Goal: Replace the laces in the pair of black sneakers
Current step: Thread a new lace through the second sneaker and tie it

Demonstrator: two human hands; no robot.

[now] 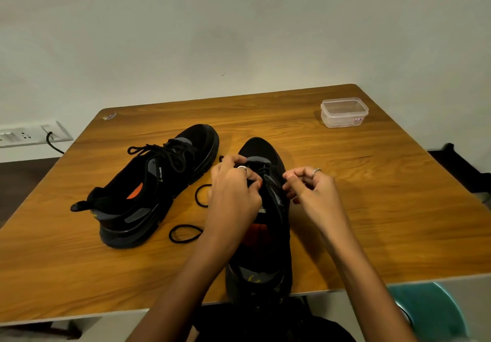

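Observation:
Two black sneakers lie on the wooden table (358, 209). The left sneaker (148, 193) points away to the right, laced, with its bow loose on top. The right sneaker (265, 235) stands in front of me, toe away, heel over the table's near edge. My left hand (233, 190) curls over its eyelets and pinches the black lace (202, 195), which trails off in loops on the table to the left. My right hand (310, 187) sits at the shoe's right side, fingers curled in a pinch; what it pinches is too small to make out.
A clear plastic box (344, 112) stands at the table's far right. A wall socket with a black cable (34, 134) is at the left, beyond the table. A teal stool (430, 312) shows at the lower right.

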